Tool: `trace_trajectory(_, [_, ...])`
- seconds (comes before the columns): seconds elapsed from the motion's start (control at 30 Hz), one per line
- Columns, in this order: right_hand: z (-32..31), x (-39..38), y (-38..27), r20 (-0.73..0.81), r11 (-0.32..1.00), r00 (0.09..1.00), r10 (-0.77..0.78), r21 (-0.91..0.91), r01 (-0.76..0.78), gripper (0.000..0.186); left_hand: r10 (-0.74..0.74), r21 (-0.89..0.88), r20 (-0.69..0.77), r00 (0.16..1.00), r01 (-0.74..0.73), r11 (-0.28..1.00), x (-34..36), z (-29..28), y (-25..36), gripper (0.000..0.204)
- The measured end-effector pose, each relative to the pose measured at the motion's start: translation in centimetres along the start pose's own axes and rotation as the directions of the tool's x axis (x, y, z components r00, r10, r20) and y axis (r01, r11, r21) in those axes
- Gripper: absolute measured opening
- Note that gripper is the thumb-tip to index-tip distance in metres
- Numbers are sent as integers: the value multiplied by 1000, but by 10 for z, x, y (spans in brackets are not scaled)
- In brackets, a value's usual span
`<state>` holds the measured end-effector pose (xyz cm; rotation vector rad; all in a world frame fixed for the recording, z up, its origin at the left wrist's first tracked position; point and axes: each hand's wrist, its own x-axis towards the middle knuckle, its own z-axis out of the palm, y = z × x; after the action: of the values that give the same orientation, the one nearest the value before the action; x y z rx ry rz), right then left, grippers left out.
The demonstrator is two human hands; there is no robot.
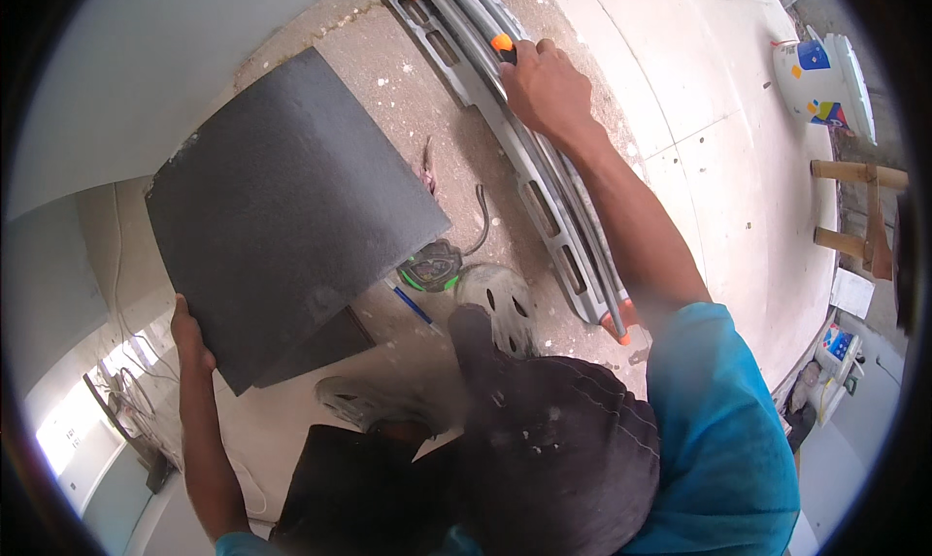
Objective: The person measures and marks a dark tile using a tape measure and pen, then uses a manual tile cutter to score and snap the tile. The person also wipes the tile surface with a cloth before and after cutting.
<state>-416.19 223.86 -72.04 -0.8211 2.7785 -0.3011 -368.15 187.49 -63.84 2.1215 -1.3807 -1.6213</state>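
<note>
A large dark grey square tile (pixel 296 216) is tilted up at the left, and my left hand (pixel 191 337) holds it by its lower left edge. Some of that hand's fingers are hidden by the tile. Part of another dark tile (pixel 316 350) shows beneath it. To the right, a long grey metal manual tile cutter (pixel 544 211) with orange ends lies on the floor. My right hand (pixel 547 88) is closed around the cutter's dark handle, beside an orange knob (pixel 502 42). Close to the tile's right corner are a black and green tape measure (pixel 432 267) and a blue pen (pixel 415 304).
My white slotted shoes (pixel 497 299) are between tile and cutter. Pale large tiles (pixel 718 177) cover the floor at right. A white paint bucket (pixel 823 82) and wooden legs (pixel 843 170) stand at the far right. Loose cables (pixel 131 396) hang at the left.
</note>
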Motion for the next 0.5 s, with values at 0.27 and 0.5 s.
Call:
trace_trajectory(0.27, [-59, -74, -1, 202, 999, 978, 46, 17, -51, 27, -7, 35, -30, 1000, 8, 999, -13, -18, 4, 60])
trace_trajectory(0.5, [-76, -270, 78, 386, 984, 909, 159, 17, -180, 24, -5, 37, 7, 1000, 4, 999, 15, -28, 4, 61])
